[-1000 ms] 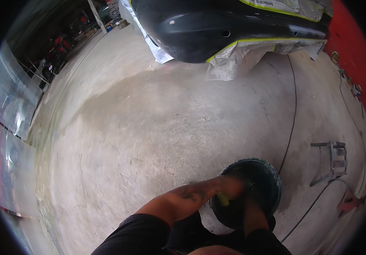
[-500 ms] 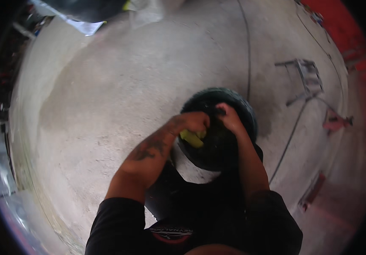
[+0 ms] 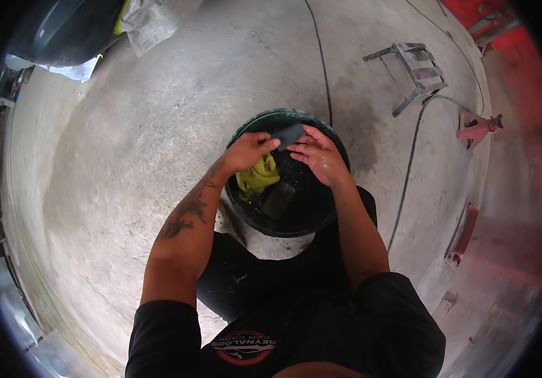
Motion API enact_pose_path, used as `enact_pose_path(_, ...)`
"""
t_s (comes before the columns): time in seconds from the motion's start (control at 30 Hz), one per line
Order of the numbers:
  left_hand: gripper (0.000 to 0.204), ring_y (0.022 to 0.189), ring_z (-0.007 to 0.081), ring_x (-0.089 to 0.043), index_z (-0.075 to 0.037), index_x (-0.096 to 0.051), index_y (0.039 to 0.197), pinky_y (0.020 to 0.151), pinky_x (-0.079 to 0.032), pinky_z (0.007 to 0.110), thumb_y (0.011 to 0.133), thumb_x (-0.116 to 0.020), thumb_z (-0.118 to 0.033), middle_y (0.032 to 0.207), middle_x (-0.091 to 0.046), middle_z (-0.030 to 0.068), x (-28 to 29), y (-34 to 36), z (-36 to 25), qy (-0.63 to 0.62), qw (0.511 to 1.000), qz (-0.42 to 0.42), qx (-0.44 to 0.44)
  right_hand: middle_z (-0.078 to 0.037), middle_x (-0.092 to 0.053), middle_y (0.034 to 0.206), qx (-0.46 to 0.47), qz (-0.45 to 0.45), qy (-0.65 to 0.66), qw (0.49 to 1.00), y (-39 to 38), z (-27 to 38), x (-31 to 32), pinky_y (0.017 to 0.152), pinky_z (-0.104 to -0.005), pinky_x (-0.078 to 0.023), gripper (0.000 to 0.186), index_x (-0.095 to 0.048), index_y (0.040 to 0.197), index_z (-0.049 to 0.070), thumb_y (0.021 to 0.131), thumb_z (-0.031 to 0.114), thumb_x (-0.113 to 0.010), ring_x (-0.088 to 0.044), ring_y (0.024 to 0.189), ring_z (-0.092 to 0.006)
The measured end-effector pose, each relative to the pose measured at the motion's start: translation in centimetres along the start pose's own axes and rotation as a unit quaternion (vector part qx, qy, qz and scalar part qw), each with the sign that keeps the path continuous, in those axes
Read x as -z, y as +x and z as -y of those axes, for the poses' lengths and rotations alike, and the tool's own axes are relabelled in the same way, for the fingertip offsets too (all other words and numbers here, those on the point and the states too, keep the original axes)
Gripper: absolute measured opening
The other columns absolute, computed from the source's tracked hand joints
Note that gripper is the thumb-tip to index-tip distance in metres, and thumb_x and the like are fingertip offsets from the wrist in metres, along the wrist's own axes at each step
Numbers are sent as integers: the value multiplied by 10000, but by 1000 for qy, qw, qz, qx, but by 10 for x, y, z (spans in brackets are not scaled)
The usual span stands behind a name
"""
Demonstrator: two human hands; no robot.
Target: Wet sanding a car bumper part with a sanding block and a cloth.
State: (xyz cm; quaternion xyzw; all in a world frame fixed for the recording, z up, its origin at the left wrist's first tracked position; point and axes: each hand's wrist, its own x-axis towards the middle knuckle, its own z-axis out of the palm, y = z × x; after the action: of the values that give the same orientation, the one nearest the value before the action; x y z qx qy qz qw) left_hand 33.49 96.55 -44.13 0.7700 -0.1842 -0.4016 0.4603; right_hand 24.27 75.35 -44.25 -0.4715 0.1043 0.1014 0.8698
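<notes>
A dark grey flat rectangle, apparently a sheet of sandpaper [image 3: 288, 135], is stretched between my hands above a round dark bucket [image 3: 246, 222]. My left hand [image 3: 252, 150] pinches its left end between thumb and fingers. My right hand [image 3: 322, 157], wet and palm toward me, has its upper digits at the sheet's right end, the lower fingers spread. A crumpled yellow-green cloth [image 3: 259, 176] lies at the bucket's left side, just below my left hand. Inside, near the front, is a dark greenish rectangular piece [image 3: 279, 200]; its kind is unclear.
The bucket stands on a concrete floor [image 3: 157, 157] between my legs. A grey step stool [image 3: 419, 66], a red jack stand [image 3: 476, 129] and dark cables [image 3: 409, 170] are to the right. A glossy dark panel [image 3: 63, 31] with plastic sheeting [image 3: 148, 25] is at the far left.
My hands have risen from inside the bucket, and the grey sheet now shows between them. The right fingers have spread. The whole view has shifted, bringing more of the dark panel into sight.
</notes>
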Motion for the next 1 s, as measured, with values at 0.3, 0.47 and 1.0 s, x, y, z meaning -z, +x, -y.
enact_pose_path(0.3,385,671,78,-521,-21,-627,1014,634,-451,276,844,-735,-349,679,-591,20,9,-1,-14,-56,993,-97,-33,-47,-602,892,23,-78,-105,991,8,-2,-13,682,-284,-496,189,-535,1055,50,910,129,-629,-643,800,-163)
enact_pose_path(0.47,562,656,180,-604,-87,-557,1192,633,-483,316,720,-830,-221,733,-653,89,4,-13,-28,93,941,-228,-231,-30,-604,822,60,-169,-74,981,12,3,-23,619,-264,-480,125,-556,962,69,899,121,-651,-640,720,-145)
enact_pose_path(1.0,187,683,123,-619,36,-652,980,631,-510,285,910,-618,-134,817,-661,56,24,-7,-2,-283,943,-167,-41,-225,-608,1141,-117,17,-744,658,-4,-116,-6,902,-455,-487,539,-528,1264,83,768,187,-713,-602,1060,-378)
